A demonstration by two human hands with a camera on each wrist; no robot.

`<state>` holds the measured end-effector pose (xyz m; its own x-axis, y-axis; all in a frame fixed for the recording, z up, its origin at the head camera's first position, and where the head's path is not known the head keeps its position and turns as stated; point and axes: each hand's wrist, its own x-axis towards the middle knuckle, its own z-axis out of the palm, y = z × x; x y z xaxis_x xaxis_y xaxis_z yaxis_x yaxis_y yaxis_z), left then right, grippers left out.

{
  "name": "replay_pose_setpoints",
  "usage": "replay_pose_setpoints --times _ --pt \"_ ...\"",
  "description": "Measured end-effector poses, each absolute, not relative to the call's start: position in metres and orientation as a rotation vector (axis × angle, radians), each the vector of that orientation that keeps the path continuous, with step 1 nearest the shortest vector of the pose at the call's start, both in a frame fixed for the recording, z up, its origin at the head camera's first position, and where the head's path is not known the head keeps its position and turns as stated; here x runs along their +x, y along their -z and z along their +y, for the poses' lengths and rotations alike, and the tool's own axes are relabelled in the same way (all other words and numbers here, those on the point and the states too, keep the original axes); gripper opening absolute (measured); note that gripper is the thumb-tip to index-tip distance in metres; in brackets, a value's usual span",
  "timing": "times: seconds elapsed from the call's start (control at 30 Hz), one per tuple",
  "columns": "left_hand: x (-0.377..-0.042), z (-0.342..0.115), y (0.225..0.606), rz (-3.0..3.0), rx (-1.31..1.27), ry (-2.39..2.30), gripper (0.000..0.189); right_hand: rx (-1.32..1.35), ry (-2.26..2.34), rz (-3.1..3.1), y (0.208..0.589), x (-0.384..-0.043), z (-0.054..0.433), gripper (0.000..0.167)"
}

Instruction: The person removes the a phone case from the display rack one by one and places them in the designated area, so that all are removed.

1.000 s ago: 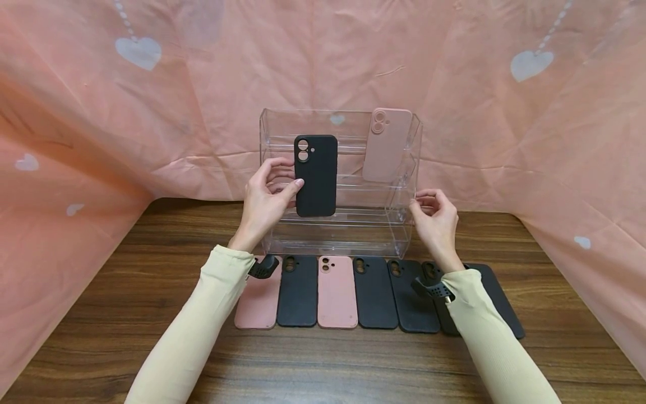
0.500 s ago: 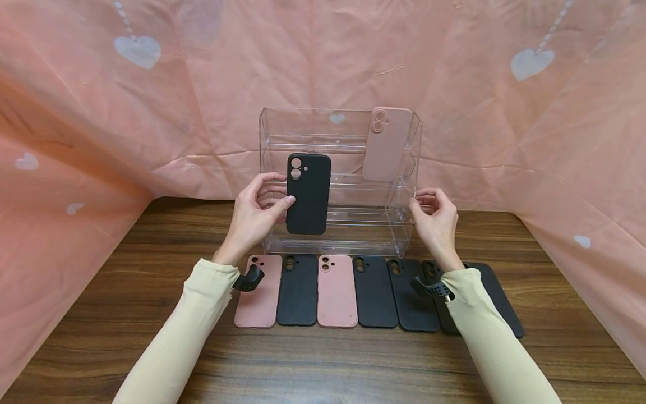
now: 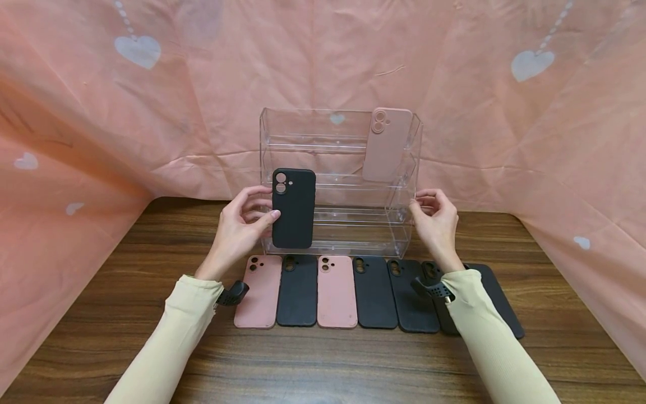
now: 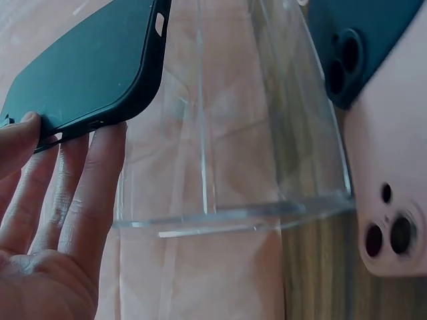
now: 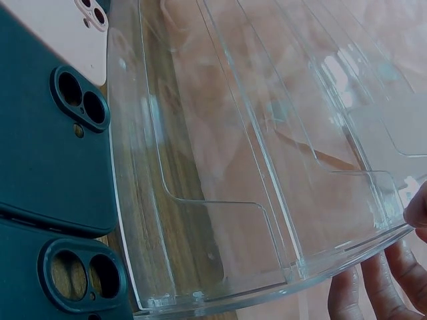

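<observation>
My left hand [image 3: 237,227] pinches a black phone case [image 3: 294,216] by its left edge, thumb on its back and fingers behind. The case is upright in front of the left part of a clear tiered display stand [image 3: 353,216]; the left wrist view has the case [image 4: 87,67] beside the stand's transparent wall. My right hand [image 3: 436,221] holds the stand's right side edge between thumb and fingers, also visible in the right wrist view at the clear panel's edge [image 5: 320,272]. A pink phone case [image 3: 387,148] leans in the upper right of the stand.
On the wooden table [image 3: 323,365], a row of pink and black phone cases lies in front of the stand, among them a pink case [image 3: 337,294] and a black case [image 3: 298,292]. My right forearm covers part of the row's right end. A pink curtain [image 3: 323,56] surrounds the table.
My left hand has carried the black phone case down and to the left, from the stand's middle tiers to in front of its lower left. My right hand has stayed in place.
</observation>
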<state>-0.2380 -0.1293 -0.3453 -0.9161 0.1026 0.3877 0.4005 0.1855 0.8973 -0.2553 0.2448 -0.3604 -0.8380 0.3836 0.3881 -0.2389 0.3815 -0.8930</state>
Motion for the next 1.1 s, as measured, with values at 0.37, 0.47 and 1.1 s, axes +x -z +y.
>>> replay_pose_setpoints --times 0.37,0.47,1.1 --pt "-0.226 -0.156 0.354 -2.305 -0.427 1.786 0.053 -0.116 -1.491 -2.093 0.361 -0.255 0.245 0.021" --pt "-0.223 -0.163 0.356 -2.314 -0.414 1.788 0.054 -0.115 -1.486 -2.098 0.361 -0.256 0.246 0.021" --pt "-0.204 -0.207 0.372 -2.433 -0.338 1.751 0.055 -0.116 -1.496 -2.096 0.360 -0.255 0.245 0.021"
